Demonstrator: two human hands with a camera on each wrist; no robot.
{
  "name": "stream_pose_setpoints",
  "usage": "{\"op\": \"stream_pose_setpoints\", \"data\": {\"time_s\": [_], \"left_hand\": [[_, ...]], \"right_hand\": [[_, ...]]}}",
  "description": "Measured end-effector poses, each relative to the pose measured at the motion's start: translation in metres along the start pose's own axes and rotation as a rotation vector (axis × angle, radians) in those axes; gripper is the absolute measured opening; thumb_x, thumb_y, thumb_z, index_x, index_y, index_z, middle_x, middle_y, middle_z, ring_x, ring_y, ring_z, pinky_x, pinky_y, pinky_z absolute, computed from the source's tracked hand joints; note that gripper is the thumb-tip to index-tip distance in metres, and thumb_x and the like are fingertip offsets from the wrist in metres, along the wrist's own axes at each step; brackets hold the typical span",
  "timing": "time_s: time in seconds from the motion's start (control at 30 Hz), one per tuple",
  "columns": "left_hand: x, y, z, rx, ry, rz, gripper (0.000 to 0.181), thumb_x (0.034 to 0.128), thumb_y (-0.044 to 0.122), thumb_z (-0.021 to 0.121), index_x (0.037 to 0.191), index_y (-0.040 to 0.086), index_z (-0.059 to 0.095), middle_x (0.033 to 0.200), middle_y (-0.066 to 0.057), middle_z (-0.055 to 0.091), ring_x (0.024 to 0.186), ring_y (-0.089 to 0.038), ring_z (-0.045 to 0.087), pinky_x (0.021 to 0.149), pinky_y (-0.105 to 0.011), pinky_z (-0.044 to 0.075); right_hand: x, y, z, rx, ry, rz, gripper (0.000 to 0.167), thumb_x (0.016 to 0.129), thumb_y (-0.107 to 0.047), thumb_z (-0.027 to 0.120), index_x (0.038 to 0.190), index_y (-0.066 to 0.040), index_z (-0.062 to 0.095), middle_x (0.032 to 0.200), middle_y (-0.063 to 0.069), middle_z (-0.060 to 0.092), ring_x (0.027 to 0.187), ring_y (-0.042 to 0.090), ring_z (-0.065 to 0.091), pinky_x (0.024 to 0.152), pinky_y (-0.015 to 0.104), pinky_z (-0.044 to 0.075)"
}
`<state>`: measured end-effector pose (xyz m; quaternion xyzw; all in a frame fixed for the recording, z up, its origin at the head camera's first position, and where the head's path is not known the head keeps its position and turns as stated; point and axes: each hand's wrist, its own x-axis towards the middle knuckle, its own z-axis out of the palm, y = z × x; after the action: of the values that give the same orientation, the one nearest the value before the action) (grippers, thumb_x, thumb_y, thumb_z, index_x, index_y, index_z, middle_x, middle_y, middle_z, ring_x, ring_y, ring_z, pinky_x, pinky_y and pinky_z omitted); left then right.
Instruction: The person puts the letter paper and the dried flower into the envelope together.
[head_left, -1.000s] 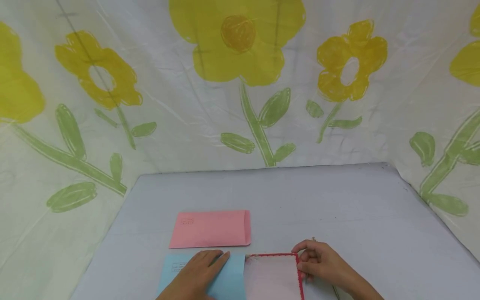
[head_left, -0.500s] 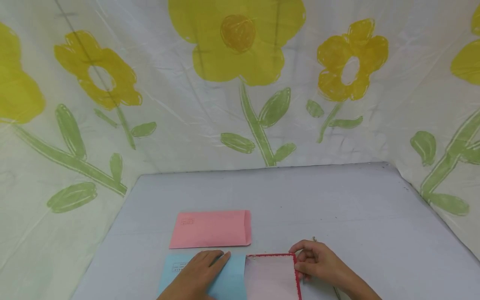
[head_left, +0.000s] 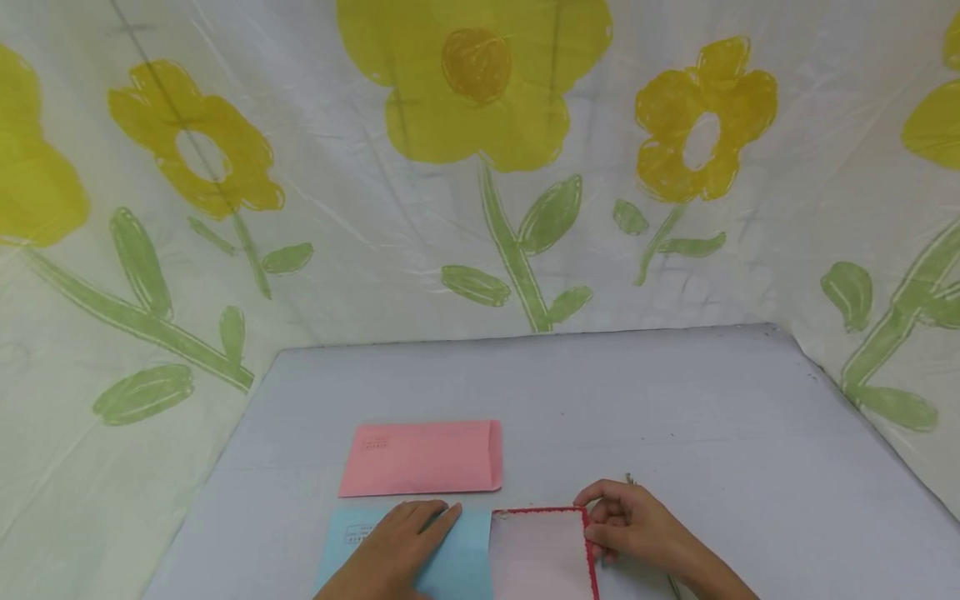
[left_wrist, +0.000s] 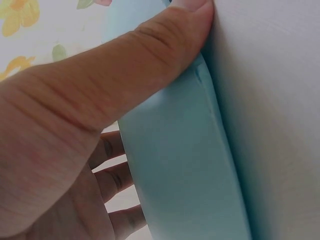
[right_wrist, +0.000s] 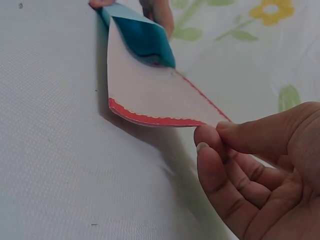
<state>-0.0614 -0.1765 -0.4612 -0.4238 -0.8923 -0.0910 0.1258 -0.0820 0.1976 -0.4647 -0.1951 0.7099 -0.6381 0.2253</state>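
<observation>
In the head view my left hand (head_left: 401, 542) holds a light blue envelope (head_left: 467, 557) at the lower middle. Its thumb lies on one side of the paper in the left wrist view, with the other fingers behind. A pale pink card (head_left: 536, 552) with a red scalloped border sticks out of the envelope's right end, its left part hidden inside. Between thumb and forefinger, my right hand (right_wrist: 260, 170) pinches the card's far right corner. The right wrist view shows the envelope's mouth (right_wrist: 145, 42) gaping around the card, which bends slightly.
Behind the blue envelope a pink envelope (head_left: 420, 458) lies flat on the pale grey table (head_left: 675, 375). A thin greenish stick-like thing (head_left: 672, 583) lies partly hidden under my right hand. A white curtain with yellow flowers (head_left: 480, 83) hangs behind the table.
My right hand has shifted a little to the left with the card, so slightly less of it shows outside the blue envelope. My left hand and the pink envelope stay in place.
</observation>
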Motion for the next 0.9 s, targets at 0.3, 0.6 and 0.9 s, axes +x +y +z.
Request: {"op": "stream_pose_setpoints", "data": {"time_s": [0.3, 0.6, 0.9], "left_hand": [[0.0, 0.001, -0.001, -0.02, -0.023, -0.015, 0.102, 0.0722, 0.076, 0.071, 0.139, 0.001, 0.055, 0.126, -0.008, 0.059, 0.111, -0.022, 0.056, 0.095, -0.041, 0.05], [0.001, 0.001, -0.001, -0.025, -0.039, -0.018, 0.104, 0.0722, 0.077, 0.07, 0.14, 0.0, 0.054, 0.126, -0.009, 0.059, 0.112, -0.023, 0.056, 0.094, -0.042, 0.05], [0.0, 0.001, 0.0, -0.018, -0.008, 0.004, 0.102, 0.0723, 0.075, 0.072, 0.139, 0.0, 0.054, 0.125, -0.008, 0.059, 0.11, -0.023, 0.057, 0.094, -0.042, 0.05]], "right_hand": [[0.003, 0.006, 0.004, 0.009, -0.02, -0.061, 0.028, 0.093, 0.002, 0.066, 0.12, 0.009, 0.059, 0.084, 0.017, 0.067, 0.067, 0.018, 0.066, 0.058, 0.03, 0.057], [0.007, 0.004, 0.01, 0.001, -0.011, -0.075, 0.028, 0.092, 0.001, 0.068, 0.117, 0.009, 0.059, 0.082, 0.017, 0.067, 0.065, 0.017, 0.066, 0.057, 0.031, 0.057], [0.011, 0.002, 0.015, 0.005, -0.003, -0.043, 0.028, 0.091, 0.0, 0.069, 0.116, 0.009, 0.06, 0.081, 0.015, 0.066, 0.065, 0.018, 0.066, 0.057, 0.03, 0.057]]}}
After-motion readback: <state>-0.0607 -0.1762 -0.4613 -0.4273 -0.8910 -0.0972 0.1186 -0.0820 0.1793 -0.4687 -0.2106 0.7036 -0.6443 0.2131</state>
